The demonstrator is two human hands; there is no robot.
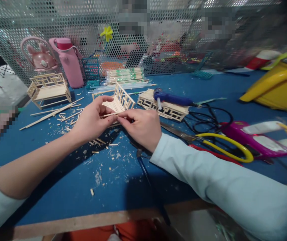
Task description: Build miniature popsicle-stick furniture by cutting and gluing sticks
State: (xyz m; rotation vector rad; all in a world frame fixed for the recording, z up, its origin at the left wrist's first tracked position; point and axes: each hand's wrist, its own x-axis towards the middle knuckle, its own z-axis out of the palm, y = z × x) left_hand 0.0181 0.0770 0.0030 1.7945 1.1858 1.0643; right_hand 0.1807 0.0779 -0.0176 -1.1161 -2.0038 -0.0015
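Between my two hands, in the middle of the table, a thin wooden stick (110, 114) runs level from fingers to fingers. My left hand (92, 117) pinches its left part, thumb below. The fingertips of my right hand (143, 125) are closed on its right end. Just behind my hands is a small wooden bench (124, 97) made of sticks, with a lattice back and a slatted seat. My fingers hide its front, so I cannot tell whether the stick touches it. Cut bits of stick (99, 142) lie scattered under and around my hands.
A finished-looking miniature bench (49, 92) and loose sticks (54, 113) lie left. A blue glue gun (172, 97) rests on another stick piece (176, 112). Yellow-handled scissors (223, 142), blue-handled pliers (146, 170), a purple glue gun (254, 140) and cables (211, 117) crowd the right. A pink bottle (69, 63) stands behind.
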